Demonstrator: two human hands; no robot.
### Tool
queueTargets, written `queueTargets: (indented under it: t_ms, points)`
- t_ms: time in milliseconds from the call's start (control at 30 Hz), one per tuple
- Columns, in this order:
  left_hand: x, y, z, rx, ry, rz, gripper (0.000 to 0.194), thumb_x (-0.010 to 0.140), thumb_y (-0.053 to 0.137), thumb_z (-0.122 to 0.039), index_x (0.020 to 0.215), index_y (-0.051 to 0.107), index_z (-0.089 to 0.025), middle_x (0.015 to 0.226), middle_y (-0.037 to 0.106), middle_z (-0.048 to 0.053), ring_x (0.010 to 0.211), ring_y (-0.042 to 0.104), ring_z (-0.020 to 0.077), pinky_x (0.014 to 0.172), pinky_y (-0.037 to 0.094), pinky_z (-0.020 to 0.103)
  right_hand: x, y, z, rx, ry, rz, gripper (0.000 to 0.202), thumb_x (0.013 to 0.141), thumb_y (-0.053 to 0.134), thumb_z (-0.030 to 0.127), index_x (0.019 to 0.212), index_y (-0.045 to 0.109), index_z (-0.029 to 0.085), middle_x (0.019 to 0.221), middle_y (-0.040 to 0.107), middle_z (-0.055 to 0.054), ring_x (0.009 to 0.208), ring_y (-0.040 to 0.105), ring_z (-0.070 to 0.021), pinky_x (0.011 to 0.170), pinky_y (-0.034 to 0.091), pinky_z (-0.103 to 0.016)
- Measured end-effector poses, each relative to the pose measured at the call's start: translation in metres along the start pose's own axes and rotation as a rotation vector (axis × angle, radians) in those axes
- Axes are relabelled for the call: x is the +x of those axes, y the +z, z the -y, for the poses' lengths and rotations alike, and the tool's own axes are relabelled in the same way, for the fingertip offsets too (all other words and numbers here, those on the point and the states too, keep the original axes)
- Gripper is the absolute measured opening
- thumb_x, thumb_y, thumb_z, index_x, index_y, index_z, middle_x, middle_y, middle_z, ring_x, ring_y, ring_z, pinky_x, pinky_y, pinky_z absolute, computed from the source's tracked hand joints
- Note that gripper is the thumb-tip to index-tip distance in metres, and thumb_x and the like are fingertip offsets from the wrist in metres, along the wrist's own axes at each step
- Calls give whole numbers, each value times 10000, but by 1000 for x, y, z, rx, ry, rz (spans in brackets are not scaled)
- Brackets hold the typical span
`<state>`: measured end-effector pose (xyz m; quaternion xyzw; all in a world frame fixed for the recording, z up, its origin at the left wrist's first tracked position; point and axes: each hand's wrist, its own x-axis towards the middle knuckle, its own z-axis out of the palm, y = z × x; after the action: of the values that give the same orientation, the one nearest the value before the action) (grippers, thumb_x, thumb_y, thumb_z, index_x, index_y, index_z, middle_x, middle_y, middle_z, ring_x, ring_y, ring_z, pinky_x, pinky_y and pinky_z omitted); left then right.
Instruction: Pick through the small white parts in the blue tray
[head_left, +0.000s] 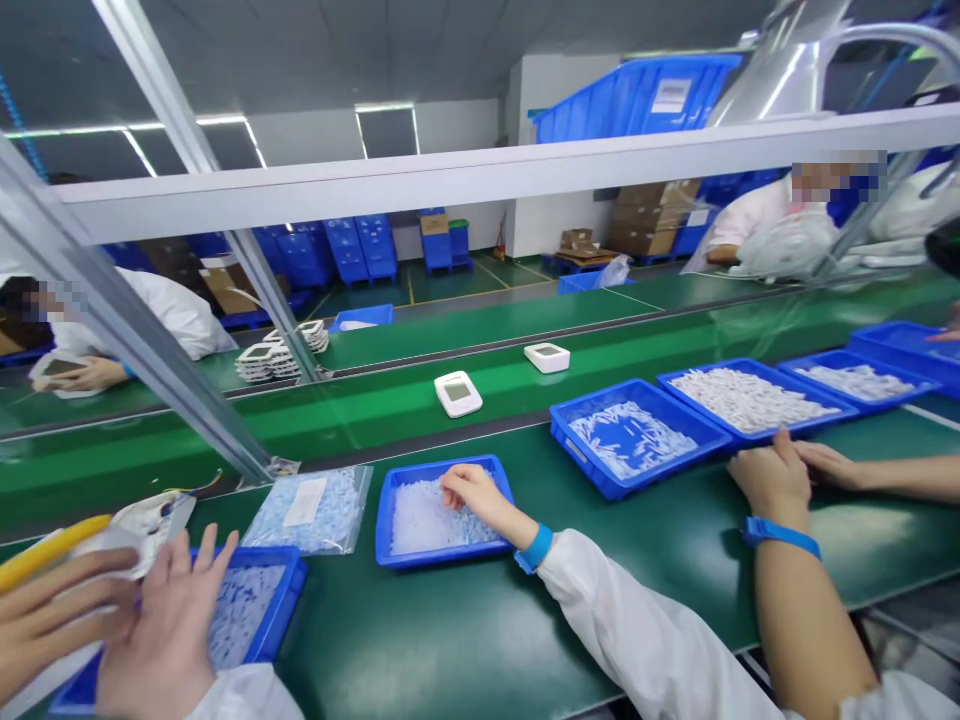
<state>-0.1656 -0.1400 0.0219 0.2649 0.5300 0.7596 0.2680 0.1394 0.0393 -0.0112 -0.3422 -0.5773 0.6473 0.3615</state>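
Thumb and fingers of the person's bare right hand point(480, 495) bend downward and lie close together over a shallow rectangular blue plastic tray point(442, 557), their tips at a bed of small translucent white pieces point(417, 522); whether they are closed on one cannot be told. The bare left hand point(166, 625) is spread wide, palm up and fingers apart. It hides part of another shallow blue plastic tray point(283, 612) of small pale pieces just behind it. A co-worker's bare hand point(64, 615) overlaps it in view from its left; whether the two touch cannot be told.

Low walls surround the right hand's tips, the far rim just beyond the knuckles and the near right corner close to the wrist. To the left of that wrist, a stretch of smooth dark green worktop point(367, 640) separates the two trays. Beyond the left hand lies a flat clear plastic bag point(341, 505) of pale blue pieces. Right of the right hand, more worktop reaches to a blue plastic bin point(626, 488) of white slivers. Farther beyond, a bright green belt point(375, 405) carries a white rounded device with a grey screen point(457, 396) and a matching second device point(547, 358).
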Motion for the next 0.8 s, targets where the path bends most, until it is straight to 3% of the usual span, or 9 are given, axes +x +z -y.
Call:
queueTargets:
  t_ms: [133,233,300,367,433,467,567,633,800]
  points:
    - [5,33,0,-302,3,30,319,809,337,-388,1087,492,-372,1394,426,-121,1283,423,163,1090,333,475,1,0,0,25,14,-6,179,770,514,199,601,544,150,505,573,14,435,492,-81,465,396,-193]
    - [10,85,-4,-422,-217,-2,247,775,397,-319,976,538,-290,1158,609,-12,1111,564,182,996,425,465,0,0,1,35,25,-14,178,778,517,189,606,542,150,498,568,19,432,492,-79,463,393,-191]
    - [13,127,1,-374,-344,19,173,693,486,-230,854,549,-236,912,651,10,890,624,175,895,483,431,0,0,2,40,24,-22,182,785,516,188,608,541,150,495,565,21,431,491,-80,467,395,-193]
    - [12,167,15,-243,-238,91,150,638,534,-184,784,555,-212,761,622,-8,737,605,148,818,499,378,0,0,3,43,20,-33,189,792,519,195,610,544,150,495,564,20,434,492,-83,470,395,-196]
    - [7,197,36,57,24,123,69,631,539,-185,694,564,-195,656,585,-15,644,563,139,737,486,330,0,0,3,43,21,-51,189,797,526,208,619,551,149,496,563,20,435,491,-86,468,392,-199]
    - [2,207,46,261,150,197,56,649,525,-189,660,580,-191,640,589,-4,643,556,148,720,471,326,0,0,3,42,20,-59,192,800,530,216,622,554,149,497,563,20,435,491,-87,468,390,-201]
    - [-12,216,71,793,458,505,169,725,484,-191,702,651,-205,733,663,26,757,577,194,783,427,367,1,-1,1,28,0,-78,231,812,530,241,601,547,149,505,561,17,435,485,-85,468,385,-203]
    - [-18,212,77,981,583,640,211,745,469,-165,765,673,-215,809,689,30,827,578,211,826,402,386,1,-2,0,11,-23,-89,258,823,526,254,587,540,151,510,557,16,439,480,-84,473,383,-204]
    - [-21,205,71,1105,696,670,168,758,518,-205,826,671,-211,875,700,37,888,567,225,842,374,400,2,-5,-5,-36,-117,-143,258,848,517,275,622,548,155,553,563,8,484,488,-91,511,395,-212]
